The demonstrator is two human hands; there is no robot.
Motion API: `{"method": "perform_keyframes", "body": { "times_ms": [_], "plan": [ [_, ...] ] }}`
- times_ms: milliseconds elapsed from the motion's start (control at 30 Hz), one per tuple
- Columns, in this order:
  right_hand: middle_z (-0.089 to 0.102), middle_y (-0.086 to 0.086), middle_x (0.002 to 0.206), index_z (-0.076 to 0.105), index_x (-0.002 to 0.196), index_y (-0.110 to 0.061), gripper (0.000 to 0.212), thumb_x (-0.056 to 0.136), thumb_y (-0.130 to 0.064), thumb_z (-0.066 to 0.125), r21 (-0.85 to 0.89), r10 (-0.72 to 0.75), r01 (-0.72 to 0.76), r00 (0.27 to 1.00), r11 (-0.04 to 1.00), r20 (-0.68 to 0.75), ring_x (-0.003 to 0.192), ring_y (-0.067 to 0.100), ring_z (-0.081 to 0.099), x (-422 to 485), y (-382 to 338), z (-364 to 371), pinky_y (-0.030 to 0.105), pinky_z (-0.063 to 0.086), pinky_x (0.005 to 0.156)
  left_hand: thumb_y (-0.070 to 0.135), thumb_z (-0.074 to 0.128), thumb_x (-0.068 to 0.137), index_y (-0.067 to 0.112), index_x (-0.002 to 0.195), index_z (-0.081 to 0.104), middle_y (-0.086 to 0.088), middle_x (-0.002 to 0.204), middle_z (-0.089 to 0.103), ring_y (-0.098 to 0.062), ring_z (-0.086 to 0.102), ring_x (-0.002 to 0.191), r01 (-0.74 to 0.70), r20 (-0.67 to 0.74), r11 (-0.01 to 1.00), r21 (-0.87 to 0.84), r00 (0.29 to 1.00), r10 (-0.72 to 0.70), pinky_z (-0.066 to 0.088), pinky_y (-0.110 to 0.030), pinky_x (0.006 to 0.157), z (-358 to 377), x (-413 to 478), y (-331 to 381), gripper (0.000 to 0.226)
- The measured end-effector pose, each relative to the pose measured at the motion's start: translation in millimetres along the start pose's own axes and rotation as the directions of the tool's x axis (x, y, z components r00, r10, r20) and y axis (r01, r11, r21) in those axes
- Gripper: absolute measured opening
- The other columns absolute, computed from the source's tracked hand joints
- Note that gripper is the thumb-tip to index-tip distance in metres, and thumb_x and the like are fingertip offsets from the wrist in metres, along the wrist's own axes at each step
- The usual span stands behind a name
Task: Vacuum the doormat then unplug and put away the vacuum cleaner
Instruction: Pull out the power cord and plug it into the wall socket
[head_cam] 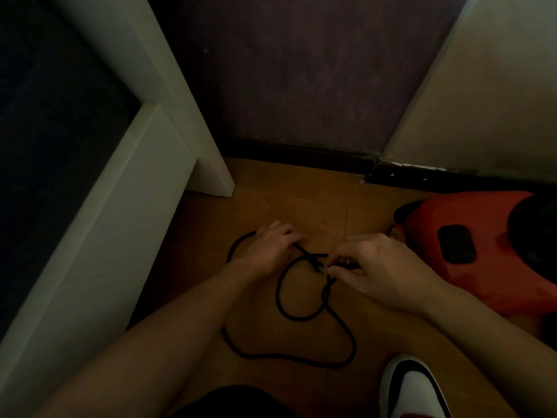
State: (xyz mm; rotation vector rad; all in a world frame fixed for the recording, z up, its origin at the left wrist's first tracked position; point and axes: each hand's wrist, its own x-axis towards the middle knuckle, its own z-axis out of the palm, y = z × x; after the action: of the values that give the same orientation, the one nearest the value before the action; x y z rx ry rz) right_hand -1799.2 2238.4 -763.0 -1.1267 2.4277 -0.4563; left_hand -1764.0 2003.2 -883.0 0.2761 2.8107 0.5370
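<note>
The red vacuum cleaner (482,251) sits on the wooden floor at the right, close to the wall. Its black power cord (301,316) lies in loose loops on the floor in front of me. My left hand (268,251) is closed around a stretch of the cord at the left. My right hand (379,270) pinches the cord where two loops cross, close to the vacuum. The plug end is not clearly visible in this dim light.
A white furniture panel and leg (144,182) stand at the left. A dark purple wall (301,70) with a black skirting board (301,155) lies ahead, a pale wall (497,86) at the right. My white-and-black shoe (413,390) rests at the bottom right.
</note>
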Motion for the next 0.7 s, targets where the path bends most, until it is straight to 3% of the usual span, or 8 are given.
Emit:
{"method": "perform_keyframes", "body": {
  "times_ms": [100, 200, 367, 433, 500, 600, 667, 700],
  "plan": [
    [0.063, -0.020, 0.102, 0.069, 0.108, -0.035, 0.025, 0.095, -0.052, 0.056, 0.012, 0.011, -0.011, 1.000, 1.000, -0.017, 0.093, 0.002, 0.061, -0.1, 5.3, 0.1, 0.032, 0.058, 0.077, 0.015, 0.050, 0.100, 0.024, 0.141, 0.050, -0.003, 0.133, 0.050, -0.023, 0.043, 0.126, 0.003, 0.042, 0.989, 0.145, 0.999, -0.009, 0.022, -0.041, 0.115, 0.8, 4.9, -2.2, 0.043],
    [0.064, -0.019, 0.106, 0.069, 0.111, -0.035, 0.020, 0.095, -0.046, 0.063, 0.037, 0.007, -0.006, 1.000, 0.999, -0.025, 0.095, 0.001, 0.061, -1.6, 11.0, 0.1, 0.030, 0.057, 0.080, 0.011, 0.048, 0.099, 0.022, 0.144, 0.042, -0.009, 0.137, 0.047, -0.028, 0.043, 0.126, -0.015, 0.048, 0.961, 0.276, 0.999, 0.002, 0.030, -0.042, 0.110, -1.3, 7.5, 1.9, 0.047],
    [0.066, -0.018, 0.107, 0.071, 0.115, -0.035, 0.023, 0.092, -0.037, 0.071, 0.144, 0.051, -0.046, 0.998, 0.988, -0.031, 0.096, -0.002, 0.062, -3.1, 12.5, 4.5, 0.027, 0.058, 0.081, 0.010, 0.047, 0.100, 0.010, 0.137, 0.040, -0.018, 0.141, 0.041, -0.033, 0.042, 0.128, 0.135, 0.151, 0.942, 0.306, 0.970, -0.188, 0.039, -0.040, 0.105, -1.8, 3.7, 2.0, 0.037],
    [0.067, -0.020, 0.099, 0.071, 0.108, -0.036, 0.019, 0.090, -0.032, 0.076, 0.232, 0.096, -0.081, 0.994, 0.969, -0.053, 0.090, -0.004, 0.062, -3.2, 12.8, 6.6, 0.024, 0.058, 0.079, 0.008, 0.041, 0.101, 0.008, 0.124, 0.045, -0.016, 0.130, 0.046, -0.029, 0.047, 0.117, 0.255, 0.103, 0.944, 0.210, 0.954, -0.281, 0.041, -0.037, 0.098, -5.2, 3.0, -2.3, 0.024],
    [0.068, -0.020, 0.091, 0.071, 0.099, -0.038, 0.017, 0.087, -0.029, 0.079, 0.310, 0.146, -0.113, 0.986, 0.944, -0.085, 0.087, -0.006, 0.063, -2.3, 13.5, 8.9, 0.021, 0.056, 0.077, 0.010, 0.035, 0.103, 0.011, 0.113, 0.047, -0.013, 0.118, 0.053, -0.026, 0.052, 0.105, 0.415, 0.050, 0.910, -0.004, 0.909, -0.414, 0.044, -0.036, 0.091, -14.8, 1.1, -7.6, 0.015],
    [0.068, -0.019, 0.085, 0.067, 0.090, -0.043, 0.020, 0.085, -0.029, 0.081, 0.398, 0.209, -0.146, 0.971, 0.906, -0.119, 0.087, -0.007, 0.062, -2.1, 13.8, 9.9, 0.013, 0.053, 0.070, 0.017, 0.035, 0.105, 0.024, 0.098, 0.047, -0.002, 0.089, 0.058, -0.018, 0.057, 0.079, 0.542, 0.039, 0.753, -0.373, 0.820, -0.571, 0.048, -0.034, 0.069, -30.1, -1.7, -13.6, 0.015],
    [0.068, -0.018, 0.083, 0.065, 0.085, -0.044, 0.025, 0.085, -0.026, 0.082, 0.440, 0.240, -0.151, 0.959, 0.885, -0.152, 0.087, -0.008, 0.061, -3.5, 13.3, 8.7, 0.009, 0.050, 0.068, 0.014, 0.039, 0.104, 0.028, 0.104, 0.056, 0.001, 0.094, 0.063, -0.018, 0.061, 0.085, 0.535, 0.000, 0.670, -0.514, 0.781, -0.624, 0.050, -0.032, 0.074, -43.8, -2.7, -14.1, 0.022],
    [0.068, -0.016, 0.083, 0.065, 0.084, -0.043, 0.026, 0.084, -0.023, 0.083, 0.463, 0.261, -0.158, 0.951, 0.872, -0.167, 0.087, -0.007, 0.061, -4.8, 13.5, 7.6, 0.009, 0.050, 0.069, 0.011, 0.040, 0.104, 0.024, 0.115, 0.060, -0.001, 0.103, 0.065, -0.019, 0.063, 0.094, 0.511, -0.039, 0.682, -0.523, 0.785, -0.618, 0.050, -0.031, 0.079, -52.3, -3.5, -12.7, 0.026]
  ]
}}
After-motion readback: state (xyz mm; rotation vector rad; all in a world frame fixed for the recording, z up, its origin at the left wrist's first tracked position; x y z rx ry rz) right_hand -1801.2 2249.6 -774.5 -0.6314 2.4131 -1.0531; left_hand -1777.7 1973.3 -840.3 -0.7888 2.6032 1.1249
